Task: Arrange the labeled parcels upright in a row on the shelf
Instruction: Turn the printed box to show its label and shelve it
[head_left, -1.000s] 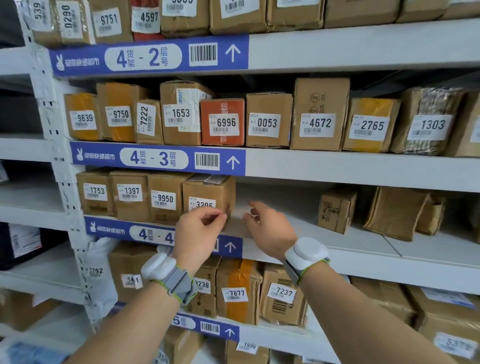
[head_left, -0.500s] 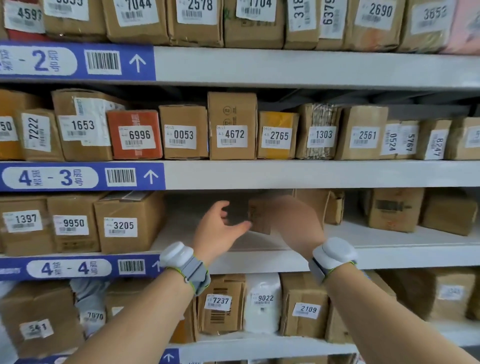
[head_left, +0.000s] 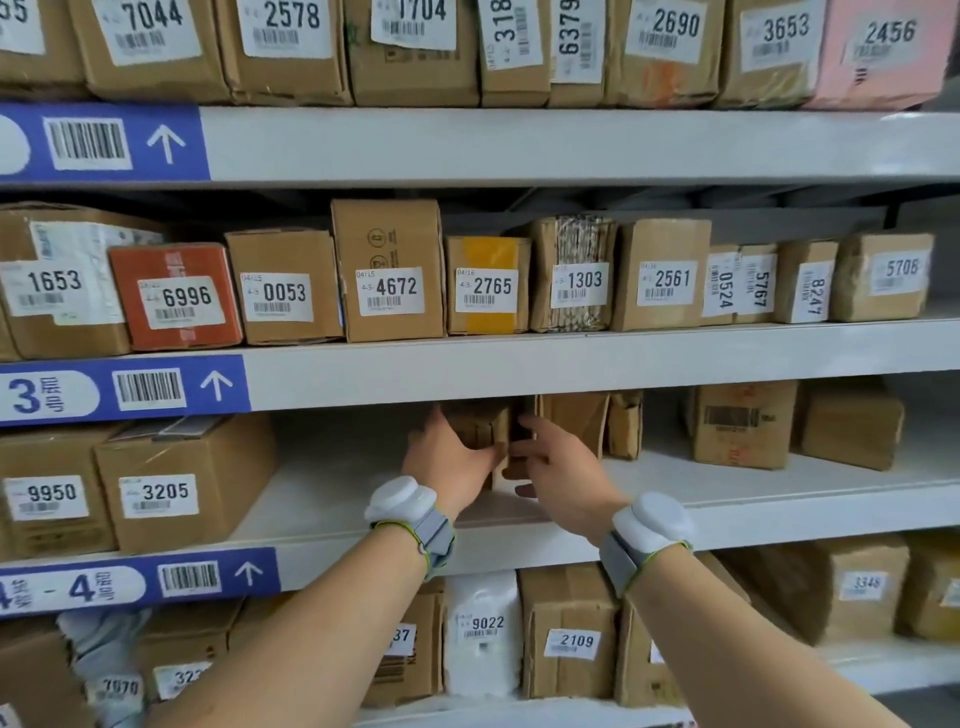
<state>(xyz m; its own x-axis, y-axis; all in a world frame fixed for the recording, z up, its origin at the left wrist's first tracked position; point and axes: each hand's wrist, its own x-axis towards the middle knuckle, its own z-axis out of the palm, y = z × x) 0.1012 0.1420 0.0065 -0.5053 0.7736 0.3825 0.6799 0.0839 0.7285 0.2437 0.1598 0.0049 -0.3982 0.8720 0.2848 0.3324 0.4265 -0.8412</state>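
Brown small box now sits between both hands; the left hand and right hand have reached in and hold it, ready to join the row on the shelf.

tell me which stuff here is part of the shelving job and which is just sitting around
In the job: left hand and right hand gripping the small brown parcel; parcel 3205 ending the row.

Just there: parcel 4672, white parcel 9022.

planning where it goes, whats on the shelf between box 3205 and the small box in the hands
Head view: bare white shelf lies between box 3205 and the small box both hands grip.
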